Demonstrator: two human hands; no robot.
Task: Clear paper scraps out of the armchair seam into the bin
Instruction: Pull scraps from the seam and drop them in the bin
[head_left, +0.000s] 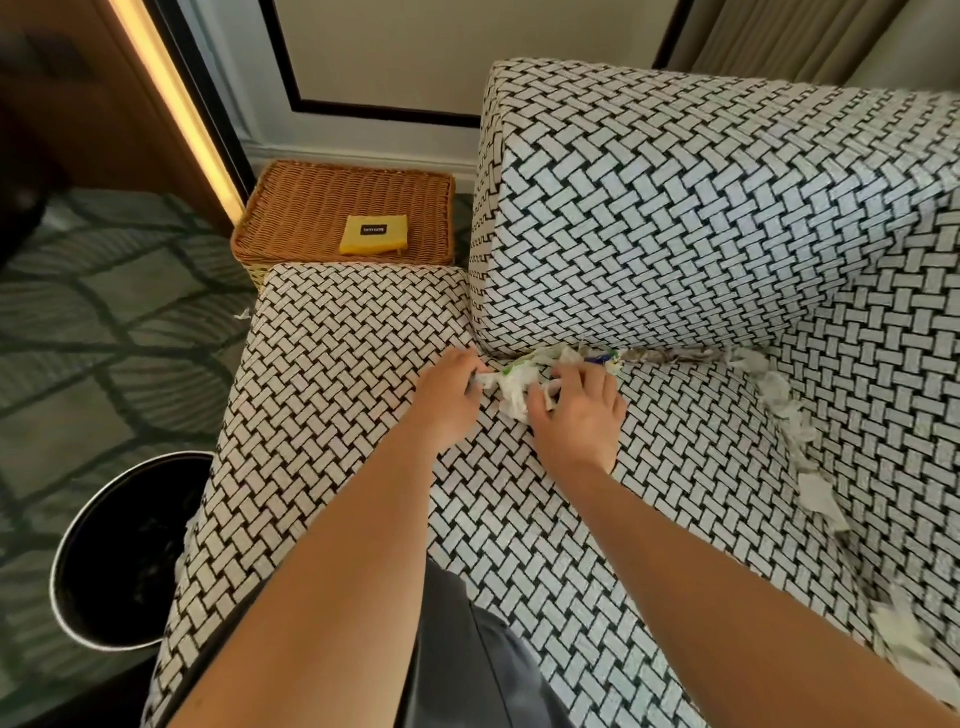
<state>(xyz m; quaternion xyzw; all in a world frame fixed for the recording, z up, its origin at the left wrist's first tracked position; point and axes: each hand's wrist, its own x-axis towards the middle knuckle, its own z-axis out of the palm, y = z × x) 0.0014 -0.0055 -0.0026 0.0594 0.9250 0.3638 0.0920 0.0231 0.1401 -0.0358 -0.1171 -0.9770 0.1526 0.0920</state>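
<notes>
L hand (449, 387) & R hand (576, 410) both pinch paper scraps (514, 392) at armchair (675, 218) back seam, bin (78, 525) on floor beside.

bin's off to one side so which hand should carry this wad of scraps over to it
Left, probably. The left hand grips the paper scraps, and the bin stands on the floor on that side, past the armrest.

A: Too small to read: label (374, 229) on the flat yellow card (363, 244) in the brown wicker basket (291, 208)
B: Too dark to make out: inside of the round black pale-rimmed bin (104, 545), right side behind the black-and-white woven armchair (337, 332)
A: Blurred, cut by the right edge: torn white paper scraps (904, 639)
B: Buried in the crumpled white paper wad (511, 392): fingertips of the left hand (447, 402)
</notes>
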